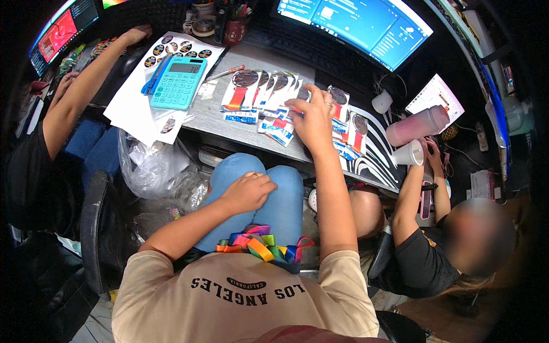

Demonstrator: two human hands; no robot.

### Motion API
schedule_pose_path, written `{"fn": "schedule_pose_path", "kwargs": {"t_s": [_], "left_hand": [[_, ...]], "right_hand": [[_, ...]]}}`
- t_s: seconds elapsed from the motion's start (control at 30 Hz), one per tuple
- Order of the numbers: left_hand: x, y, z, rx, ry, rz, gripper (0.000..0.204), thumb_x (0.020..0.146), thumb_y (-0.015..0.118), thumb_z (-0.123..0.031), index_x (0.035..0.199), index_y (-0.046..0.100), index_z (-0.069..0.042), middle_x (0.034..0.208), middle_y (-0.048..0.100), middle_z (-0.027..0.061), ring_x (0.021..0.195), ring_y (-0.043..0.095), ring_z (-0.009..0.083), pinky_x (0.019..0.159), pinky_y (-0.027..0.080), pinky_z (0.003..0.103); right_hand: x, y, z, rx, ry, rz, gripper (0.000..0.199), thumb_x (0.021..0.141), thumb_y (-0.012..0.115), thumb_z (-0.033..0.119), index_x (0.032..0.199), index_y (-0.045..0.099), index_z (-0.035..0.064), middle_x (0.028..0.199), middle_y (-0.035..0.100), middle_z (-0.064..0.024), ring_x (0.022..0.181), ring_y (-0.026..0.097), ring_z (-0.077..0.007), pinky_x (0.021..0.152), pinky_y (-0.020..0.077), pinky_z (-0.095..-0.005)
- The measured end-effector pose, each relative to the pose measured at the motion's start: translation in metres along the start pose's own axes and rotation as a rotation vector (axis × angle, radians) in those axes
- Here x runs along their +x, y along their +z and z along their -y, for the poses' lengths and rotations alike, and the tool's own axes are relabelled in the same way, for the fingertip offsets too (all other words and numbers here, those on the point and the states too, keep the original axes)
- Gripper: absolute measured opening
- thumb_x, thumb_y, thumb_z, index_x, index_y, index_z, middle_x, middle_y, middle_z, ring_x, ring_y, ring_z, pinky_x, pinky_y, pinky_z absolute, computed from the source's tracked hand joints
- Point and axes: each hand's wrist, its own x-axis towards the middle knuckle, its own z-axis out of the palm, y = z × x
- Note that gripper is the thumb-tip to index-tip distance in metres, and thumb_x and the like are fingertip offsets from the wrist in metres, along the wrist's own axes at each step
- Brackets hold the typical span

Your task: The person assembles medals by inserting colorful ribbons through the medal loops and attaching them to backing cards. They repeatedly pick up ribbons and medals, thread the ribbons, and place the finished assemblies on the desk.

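My right hand [314, 114] reaches over the desk with its fingers spread, touching a row of packed medals [280, 86]. Each shows a dark round disc, a red ribbon and a blue and white printed strip. A few packs overlap beneath my fingers, and which one they touch is partly hidden. To the right of the hand lie more medal packs [357, 131], close to the desk edge. My left hand [250, 191] rests palm down on my thigh, fingers loosely bent and holding nothing. A bundle of multicoloured ribbons [263, 244] lies in my lap.
A turquoise calculator [177, 83] sits on white sheets with round dark stickers [186, 46]. Co-workers sit on both sides; the right one's hand [432, 151] is beside a white cup [409, 153] and pink tumbler [417, 126]. A plastic bag [151, 171] hangs below the desk.
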Motion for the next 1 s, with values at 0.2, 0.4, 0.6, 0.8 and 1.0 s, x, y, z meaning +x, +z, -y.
{"fn": "schedule_pose_path", "kwargs": {"t_s": [0.2, 0.4, 0.6, 0.8, 1.0], "left_hand": [[0.0, 0.001, -0.001, 0.002, -0.004, 0.003, 0.021, 0.078, 0.062, -0.006, 0.098, 0.066, -0.008, 0.094, 0.064, 0.0074, 0.093, 0.062, 0.0269, 0.088, 0.046, 0.039], [-0.001, 0.0, 0.0, 0.001, -0.008, -0.009, 0.021, 0.078, 0.062, -0.007, 0.098, 0.065, -0.009, 0.094, 0.063, 0.0075, 0.094, 0.062, 0.0276, 0.088, 0.046, 0.039], [-0.001, 0.003, 0.001, 0.015, -0.006, -0.003, 0.02, 0.079, 0.061, -0.007, 0.098, 0.065, -0.009, 0.093, 0.063, 0.0079, 0.092, 0.062, 0.0278, 0.087, 0.047, 0.039], [-0.001, 0.004, 0.001, 0.019, 0.007, -0.038, 0.019, 0.078, 0.062, -0.008, 0.097, 0.065, -0.009, 0.092, 0.063, 0.0078, 0.091, 0.062, 0.0271, 0.086, 0.047, 0.039], [0.0, 0.004, 0.001, 0.018, 0.007, -0.038, 0.02, 0.077, 0.063, -0.007, 0.097, 0.066, -0.009, 0.092, 0.063, 0.0076, 0.092, 0.062, 0.0269, 0.086, 0.047, 0.039]], "right_hand": [[0.01, -0.003, -0.003, 0.012, -0.003, 0.024, 0.012, 0.069, 0.073, 0.009, 0.079, 0.076, 0.0158, 0.107, 0.063, -0.0046, 0.107, 0.052, -0.0289, 0.087, 0.0399, -0.0472], [0.01, 0.01, -0.004, 0.289, 0.151, -0.07, 0.009, 0.077, 0.07, 0.011, 0.085, 0.074, 0.0093, 0.08, 0.07, -0.0116, 0.077, 0.063, -0.0305, 0.074, 0.0491, -0.0387], [0.02, 0.011, -0.005, 0.376, 0.267, 0.003, 0.012, 0.079, 0.069, 0.013, 0.089, 0.073, 0.009, 0.088, 0.071, -0.0139, 0.082, 0.067, -0.0321, 0.077, 0.0509, -0.0402], [0.027, -0.011, -0.015, 0.389, 0.071, 0.261, 0.026, 0.074, 0.073, 0.013, 0.1, 0.071, 0.0085, 0.1, 0.07, -0.0149, 0.092, 0.066, -0.031, 0.086, 0.0511, -0.0397], [0.01, -0.02, -0.023, 0.385, 0.043, 0.474, 0.047, 0.072, 0.075, 0.011, 0.117, 0.061, 0.0069, 0.112, 0.066, -0.016, 0.106, 0.062, -0.0329, 0.092, 0.0486, -0.0408]]}}
